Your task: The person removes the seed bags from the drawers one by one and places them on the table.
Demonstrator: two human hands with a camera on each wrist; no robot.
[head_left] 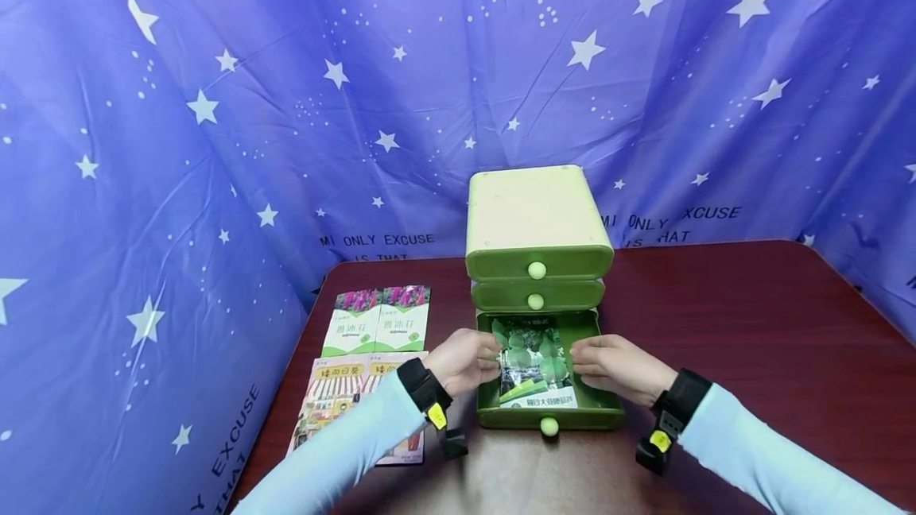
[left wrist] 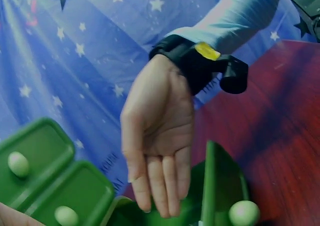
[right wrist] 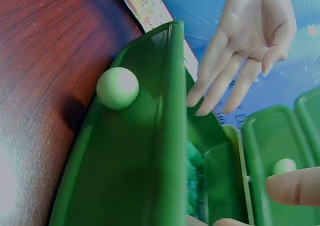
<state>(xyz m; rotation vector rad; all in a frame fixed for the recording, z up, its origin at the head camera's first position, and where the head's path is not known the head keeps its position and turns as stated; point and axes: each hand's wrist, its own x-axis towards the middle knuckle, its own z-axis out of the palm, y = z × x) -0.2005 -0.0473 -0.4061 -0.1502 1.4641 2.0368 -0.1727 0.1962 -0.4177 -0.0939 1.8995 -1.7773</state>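
A light green cabinet [head_left: 540,209] with three drawers stands on the table, its bottom drawer [head_left: 601,420] pulled out. Inside lies a green printed packet [head_left: 537,364] with a white lower band. My left hand [head_left: 467,360] is over the drawer's left side, fingers extended and nothing visibly held. Opposite it, my right hand [head_left: 619,368] hovers by the right side, its fingers also straight. The left wrist view shows the right hand [left wrist: 160,136] palm-on, fingertips reaching down into the drawer. In the right wrist view the left hand [right wrist: 250,46] has spread, straight fingers.
Left of the cabinet lie two white packets [head_left: 375,332] with pink flowers. Nearer are two packets [head_left: 329,396] with a striped awning picture, partly behind the left sleeve. The upper and middle drawers [head_left: 565,294] are closed. A starry blue curtain [head_left: 429,102] hangs behind the dark red table [head_left: 716,300].
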